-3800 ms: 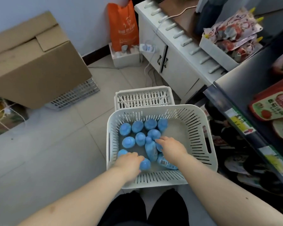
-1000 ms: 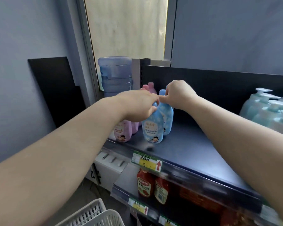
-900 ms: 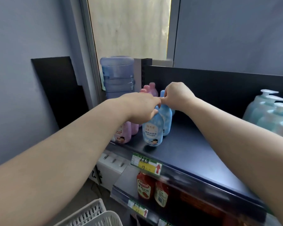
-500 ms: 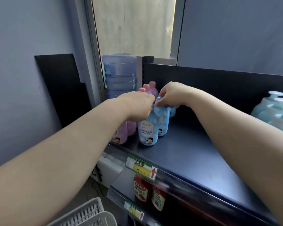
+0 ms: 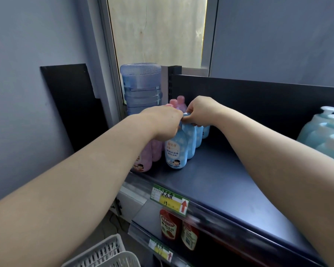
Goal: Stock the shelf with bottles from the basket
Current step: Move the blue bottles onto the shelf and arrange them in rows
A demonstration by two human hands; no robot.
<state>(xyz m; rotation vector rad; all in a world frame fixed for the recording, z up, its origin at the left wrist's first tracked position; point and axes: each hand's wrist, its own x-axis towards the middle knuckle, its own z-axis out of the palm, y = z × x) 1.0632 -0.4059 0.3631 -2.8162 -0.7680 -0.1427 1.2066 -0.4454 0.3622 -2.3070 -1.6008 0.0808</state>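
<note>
My left hand point(image 5: 162, 123) grips the neck of the front blue bottle point(image 5: 176, 151). My right hand point(image 5: 201, 112) pinches the cap of the second blue bottle point(image 5: 191, 140), just behind it.

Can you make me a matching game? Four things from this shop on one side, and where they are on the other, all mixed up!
Things
1. pink bottles
2. red sauce bottles
3. white basket
4. pump bottles

Places
A. far right of the top shelf
B. bottom edge of the picture
C. just left of the blue bottles
D. lower shelf, under the price tag

Pairs: 1-C, 2-D, 3-B, 4-A
</note>
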